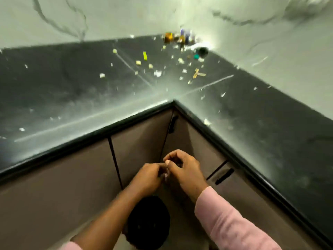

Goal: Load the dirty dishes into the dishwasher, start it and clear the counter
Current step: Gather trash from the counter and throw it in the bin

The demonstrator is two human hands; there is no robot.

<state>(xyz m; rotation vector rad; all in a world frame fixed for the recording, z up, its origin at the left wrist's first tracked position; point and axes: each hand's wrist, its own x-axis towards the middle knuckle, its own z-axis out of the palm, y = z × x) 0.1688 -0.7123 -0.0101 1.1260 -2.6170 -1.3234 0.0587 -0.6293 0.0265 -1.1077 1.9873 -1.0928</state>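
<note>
Dark L-shaped bench [75, 98] running along both walls, wrapping inner corner. Scraps and crumbs [158, 73] lying scattered toward back corner. Left hand [146, 178] and right hand [183, 167] meeting below bench's front edge, fingers curling, fingertips touching; anything pinched between them too blurred to tell.

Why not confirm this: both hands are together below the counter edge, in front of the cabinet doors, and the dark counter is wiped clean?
Not clean. The head view shows the counter littered with scraps. The rest holds: left hand and right hand meet below its edge, before the cabinet doors.
</note>
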